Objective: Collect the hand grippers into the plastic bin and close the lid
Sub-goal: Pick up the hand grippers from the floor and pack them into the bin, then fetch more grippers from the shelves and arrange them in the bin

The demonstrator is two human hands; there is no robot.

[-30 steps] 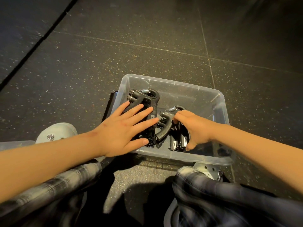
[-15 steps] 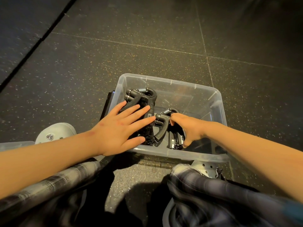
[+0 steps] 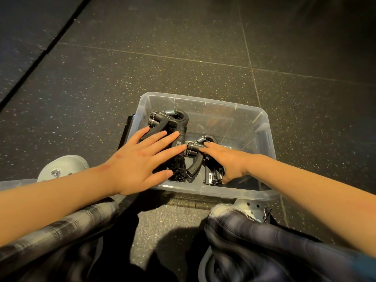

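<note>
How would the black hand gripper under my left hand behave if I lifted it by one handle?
The black plastic hand gripper with the coiled metal spring probably stays stiff, since that spring holds its handles apart. Its textured handles likely resist slipping. Its curved, lopsided shape suggests it would flop sideways rather than roll.

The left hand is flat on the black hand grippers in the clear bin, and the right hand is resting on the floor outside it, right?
Not quite. In the head view the right hand is inside the clear bin too, its fingers touching a hand gripper near the middle. The left hand does lie flat on the black hand grippers.
</note>
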